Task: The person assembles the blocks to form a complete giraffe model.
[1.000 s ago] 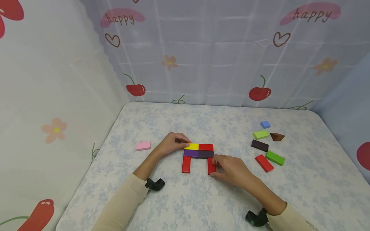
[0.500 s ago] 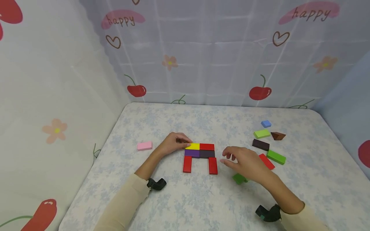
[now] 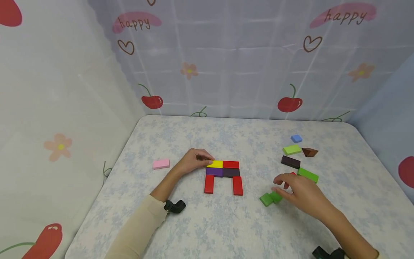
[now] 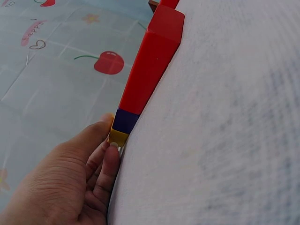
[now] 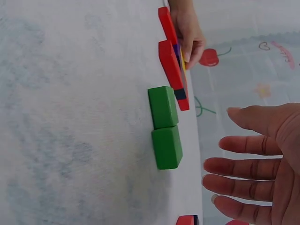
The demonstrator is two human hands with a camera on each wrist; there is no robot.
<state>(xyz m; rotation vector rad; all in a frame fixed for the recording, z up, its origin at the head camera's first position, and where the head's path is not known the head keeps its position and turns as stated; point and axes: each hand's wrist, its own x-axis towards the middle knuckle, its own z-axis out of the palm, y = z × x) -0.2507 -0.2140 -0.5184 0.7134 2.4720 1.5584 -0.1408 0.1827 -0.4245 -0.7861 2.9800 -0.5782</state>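
Observation:
My left hand (image 3: 193,158) pinches the left end of a yellow block (image 3: 216,164) between thumb and fingertips. Flat on the table, that block adjoins a red block (image 3: 231,164), with a purple block (image 3: 214,172) and a dark block (image 3: 231,173) in the row below. Two upright-laid red blocks, left (image 3: 208,184) and right (image 3: 237,185), extend from this row toward me like legs. Over to the right, my right hand (image 3: 302,192) hovers with relaxed, empty fingers beside two small green blocks, one (image 5: 161,108) end to end with the other (image 5: 167,147).
A pink block (image 3: 161,164) lies left of my left hand. Beyond the right hand are a long green block (image 3: 308,175), a dark brown block (image 3: 290,162), a light green block (image 3: 291,149), a brown triangular block (image 3: 309,152) and a blue block (image 3: 296,138). Another red block is mostly hidden.
My right hand has let go of the right red leg block and moved right, uncovering the two small green blocks. The left hand has stayed at the yellow block.

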